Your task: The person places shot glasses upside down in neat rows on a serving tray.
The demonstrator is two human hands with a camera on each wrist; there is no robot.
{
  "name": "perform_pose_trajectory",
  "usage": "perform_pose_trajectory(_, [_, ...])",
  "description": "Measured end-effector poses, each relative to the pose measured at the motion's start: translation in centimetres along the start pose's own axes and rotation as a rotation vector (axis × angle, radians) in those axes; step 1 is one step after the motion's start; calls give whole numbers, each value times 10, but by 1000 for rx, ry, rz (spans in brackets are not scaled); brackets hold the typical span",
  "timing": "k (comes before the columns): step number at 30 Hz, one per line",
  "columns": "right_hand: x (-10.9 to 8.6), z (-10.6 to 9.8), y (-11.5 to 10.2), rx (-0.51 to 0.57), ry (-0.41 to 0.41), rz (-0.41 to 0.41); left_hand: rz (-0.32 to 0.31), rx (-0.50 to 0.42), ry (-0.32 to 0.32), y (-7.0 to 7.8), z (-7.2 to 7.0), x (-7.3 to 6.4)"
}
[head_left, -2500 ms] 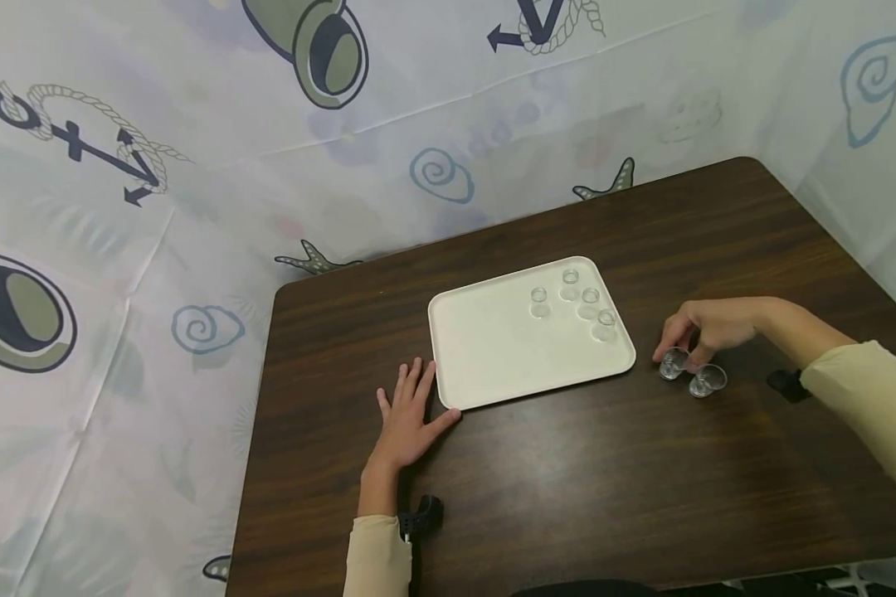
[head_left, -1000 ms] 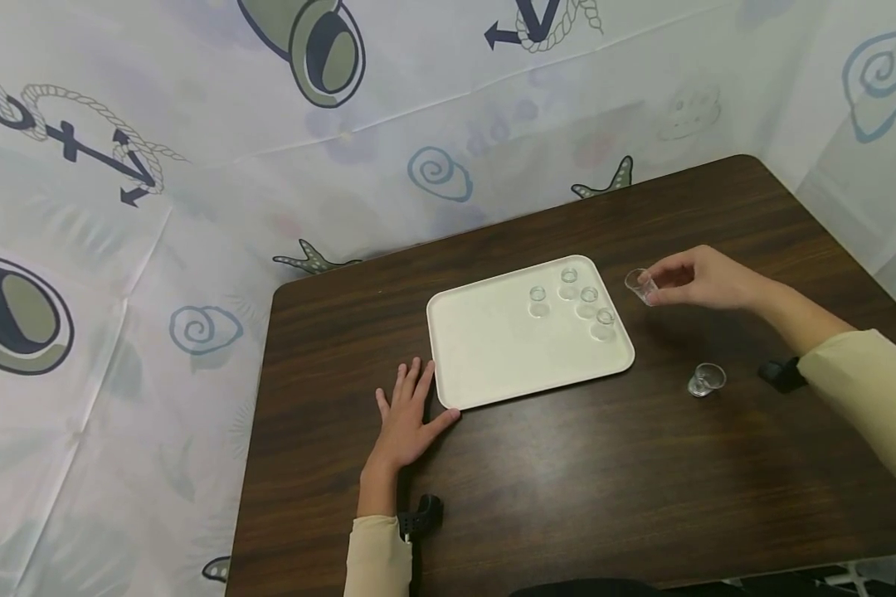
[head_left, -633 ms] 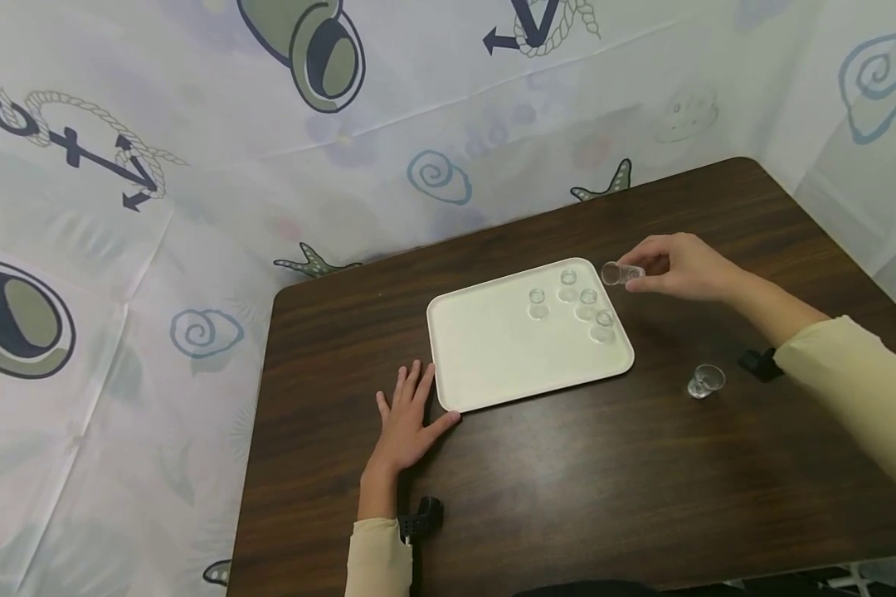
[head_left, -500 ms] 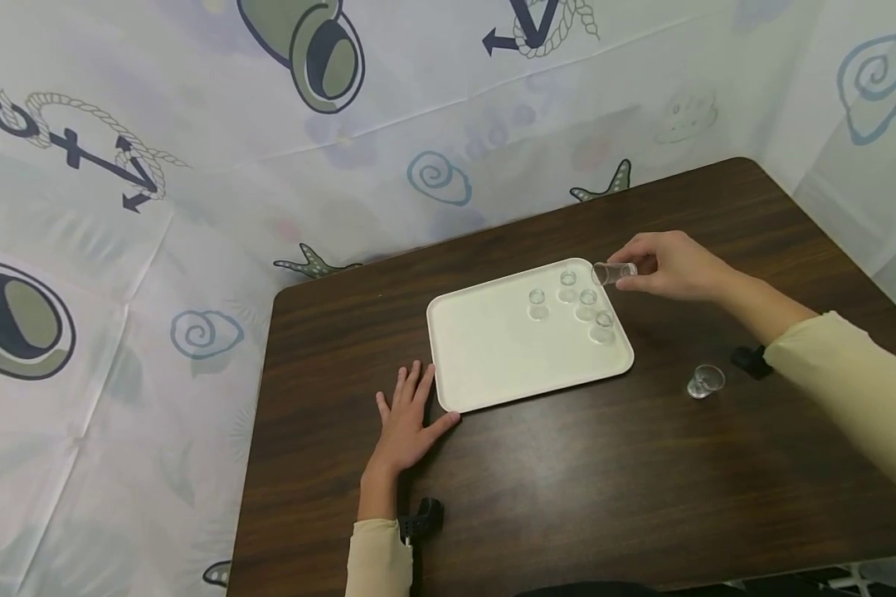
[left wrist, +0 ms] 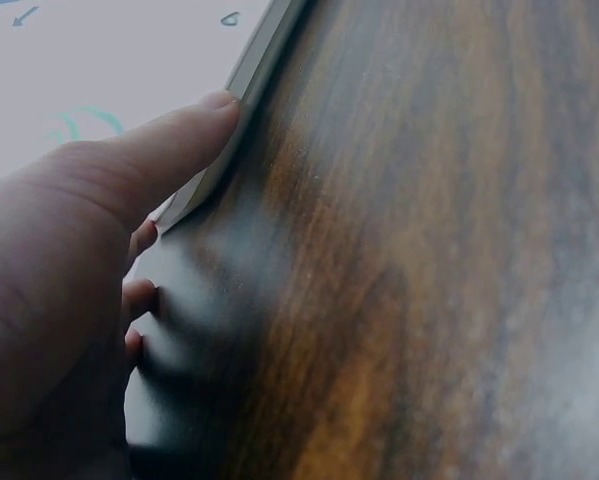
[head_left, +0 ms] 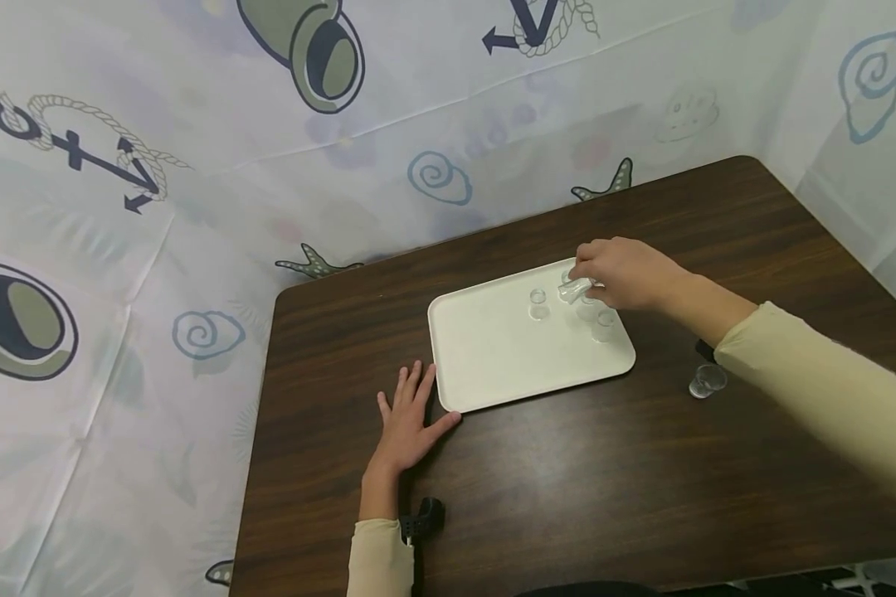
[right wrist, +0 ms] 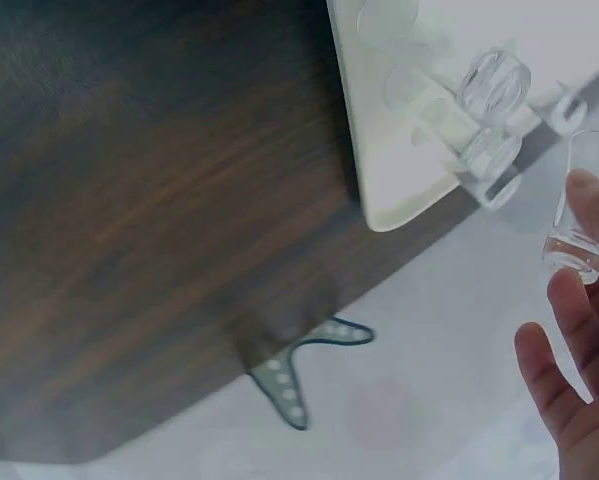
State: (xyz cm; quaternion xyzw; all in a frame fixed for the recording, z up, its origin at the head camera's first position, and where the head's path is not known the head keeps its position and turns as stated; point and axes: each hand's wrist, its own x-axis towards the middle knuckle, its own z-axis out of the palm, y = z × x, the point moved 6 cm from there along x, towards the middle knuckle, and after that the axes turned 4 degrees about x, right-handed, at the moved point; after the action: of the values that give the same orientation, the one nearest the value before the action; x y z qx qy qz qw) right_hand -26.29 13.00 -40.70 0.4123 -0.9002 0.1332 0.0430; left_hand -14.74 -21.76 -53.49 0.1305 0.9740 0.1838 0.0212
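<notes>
My right hand [head_left: 627, 272] pinches a small clear shot glass [head_left: 573, 290] over the far right part of the white tray [head_left: 508, 348]. The glass is tilted, its wide mouth toward the front left. In the right wrist view, thumb and fingers grip the shot glass [right wrist: 573, 252] near its thick base. Several clear glasses, such as one glass [head_left: 538, 303], stand mouth-down on the tray; the right hand partly covers some. My left hand [head_left: 403, 427] lies with fingers spread at the tray's front left corner. Its thumb touches the tray rim [left wrist: 254, 65] in the left wrist view.
Another shot glass [head_left: 708, 381] stands mouth-up on the dark wooden table [head_left: 567, 481], right of the tray and beside the right forearm. A patterned curtain [head_left: 373, 182] hangs along the table's back and left edges.
My right hand took one of two glasses from the table on the right, lifted it, tipped it over and carried it left over the tray. The left hand stays put.
</notes>
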Motion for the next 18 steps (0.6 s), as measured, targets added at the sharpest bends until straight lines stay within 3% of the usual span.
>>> perform_pose_trajectory(11, [13,24,-28,-194,-30,-193,-1,-3,2,1,0,-1])
perform_pose_trajectory(18, [17,31,-38,-318,-62,-257,4,2,11,1,1,1])
